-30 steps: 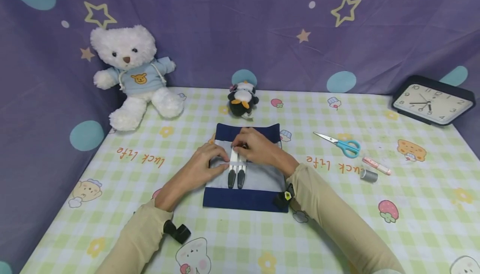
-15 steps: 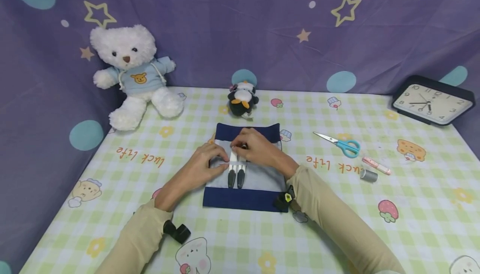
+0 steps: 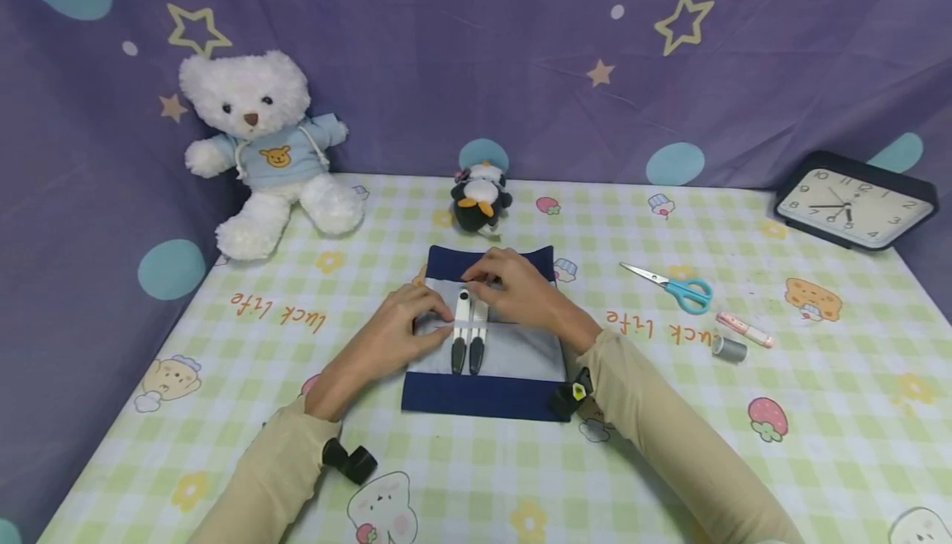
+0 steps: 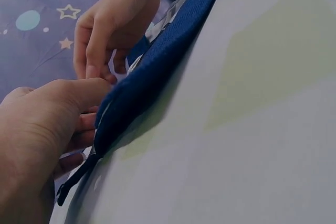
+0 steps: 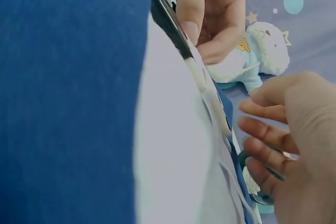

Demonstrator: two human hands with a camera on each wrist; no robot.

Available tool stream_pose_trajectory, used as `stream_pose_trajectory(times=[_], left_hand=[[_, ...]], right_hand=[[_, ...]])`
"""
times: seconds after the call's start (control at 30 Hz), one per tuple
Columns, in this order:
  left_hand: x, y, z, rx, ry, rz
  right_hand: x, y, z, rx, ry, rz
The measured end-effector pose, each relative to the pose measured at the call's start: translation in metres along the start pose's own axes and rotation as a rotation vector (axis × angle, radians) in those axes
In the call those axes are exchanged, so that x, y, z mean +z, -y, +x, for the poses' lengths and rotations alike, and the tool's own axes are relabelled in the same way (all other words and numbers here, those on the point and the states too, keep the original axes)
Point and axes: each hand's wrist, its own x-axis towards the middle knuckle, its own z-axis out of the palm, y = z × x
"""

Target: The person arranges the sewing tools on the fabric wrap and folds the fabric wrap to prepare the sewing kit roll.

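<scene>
A navy-and-grey cloth organizer [image 3: 521,355] lies unfolded on the table. Two slim white tools with black ends, the left tool [image 3: 459,354] and the right tool [image 3: 478,354], lie side by side under a thin pale band on it. My left hand [image 3: 402,325] rests at the organizer's left side, thumb and index fingertips beside the band's left end. My right hand [image 3: 516,288] hovers over the tools' upper ends, fingers loosely bent and holding nothing. In the right wrist view, a gap shows between the right hand [image 5: 310,129] and the cloth.
Blue-handled scissors [image 3: 680,289], a pink-and-white pen-like item [image 3: 745,329] and a grey thread spool [image 3: 730,350] lie to the right. A penguin plush [image 3: 479,201], a white teddy bear [image 3: 275,155] and a clock [image 3: 855,201] stand along the back.
My right hand has come off the left tool's upper end and shifted slightly right, baring a dark round spot there. My left hand stays nearly in place.
</scene>
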Motion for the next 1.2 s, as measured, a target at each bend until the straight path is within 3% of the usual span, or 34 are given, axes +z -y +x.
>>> stream_pose_trajectory(times=[0.2,0.33,0.47,0.67,1.2], left_hand=[[-0.005,0.003,-0.004,-0.027,-0.029,0.012],[-0.011,0.005,-0.009,-0.089,-0.027,0.012],[-0.018,0.008,-0.013,-0.124,-0.038,0.006],[-0.025,0.012,-0.018,-0.123,-0.031,0.011],[-0.025,0.016,-0.019,-0.16,-0.016,-0.028]], right_hand=[[-0.011,-0.003,-0.011,-0.027,-0.097,0.012],[-0.019,-0.008,-0.021,-0.053,-0.158,0.012],[-0.028,-0.012,-0.033,-0.002,-0.186,0.007],[-0.043,-0.021,-0.055,0.054,-0.238,-0.018],[-0.093,-0.047,-0.122,0.143,-0.448,-0.146]])
